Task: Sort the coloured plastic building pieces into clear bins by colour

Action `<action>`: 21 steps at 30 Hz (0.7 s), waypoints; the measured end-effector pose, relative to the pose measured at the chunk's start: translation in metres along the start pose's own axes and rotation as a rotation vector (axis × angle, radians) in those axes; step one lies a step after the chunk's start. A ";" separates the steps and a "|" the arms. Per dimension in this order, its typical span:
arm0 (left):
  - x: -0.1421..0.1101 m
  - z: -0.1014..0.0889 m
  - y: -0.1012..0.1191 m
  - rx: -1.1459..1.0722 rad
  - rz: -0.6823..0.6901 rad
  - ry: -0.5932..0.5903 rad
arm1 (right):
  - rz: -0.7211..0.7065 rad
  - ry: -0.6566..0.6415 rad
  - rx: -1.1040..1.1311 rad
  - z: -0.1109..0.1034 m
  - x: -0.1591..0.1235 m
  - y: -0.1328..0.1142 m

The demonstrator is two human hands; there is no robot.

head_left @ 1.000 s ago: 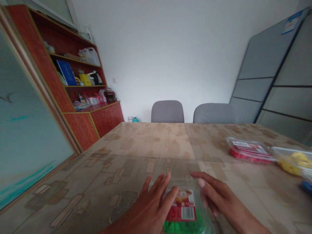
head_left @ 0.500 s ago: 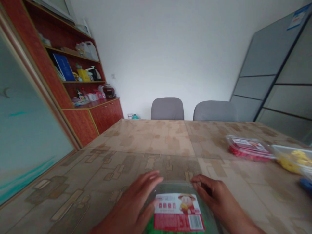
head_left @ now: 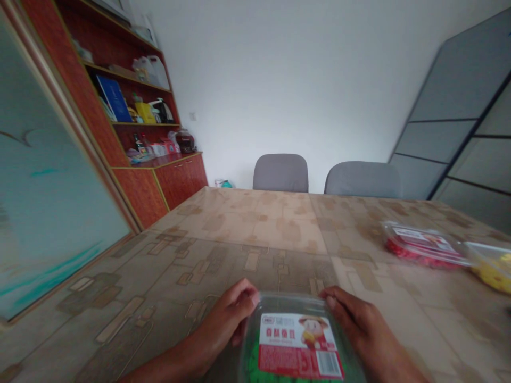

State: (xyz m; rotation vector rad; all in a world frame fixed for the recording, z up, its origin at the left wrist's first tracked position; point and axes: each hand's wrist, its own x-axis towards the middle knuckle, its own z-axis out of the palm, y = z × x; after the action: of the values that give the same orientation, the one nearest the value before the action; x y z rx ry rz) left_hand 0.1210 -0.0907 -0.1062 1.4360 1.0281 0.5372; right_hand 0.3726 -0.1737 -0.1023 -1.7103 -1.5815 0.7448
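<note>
Moved the left hand point(head_left: 231, 314) from over the label to the far left corner of a clear rectangular plastic box point(head_left: 301, 343) with green contents; kept the right hand point(head_left: 361, 322) at the far right corner. Grasped the rim with both, towards the near edge of the brown-patterned desk point(head_left: 255, 218). Apparently reached the gripping step; next called for even, gentle pressure on both corners.

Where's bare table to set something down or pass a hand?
Bare table: between green box and chairs; between left hand and glass panel; between right hand and red box. Crowded: near edge, both hands at the green box; right side, red box close by yellow box.
</note>
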 end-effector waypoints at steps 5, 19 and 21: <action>-0.001 0.003 0.001 -0.039 0.022 0.043 | 0.011 0.026 0.120 0.008 -0.001 0.001; -0.001 0.011 -0.006 -0.185 -0.024 0.104 | 0.110 0.073 0.328 0.016 0.002 0.008; 0.000 0.011 -0.009 -0.174 -0.025 0.097 | 0.117 0.070 0.367 0.016 0.002 0.006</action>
State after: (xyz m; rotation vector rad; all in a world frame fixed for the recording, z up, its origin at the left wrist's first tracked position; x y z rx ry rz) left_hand 0.1278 -0.0979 -0.1170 1.2517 1.0481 0.6675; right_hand 0.3636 -0.1703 -0.1164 -1.5468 -1.2169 0.9570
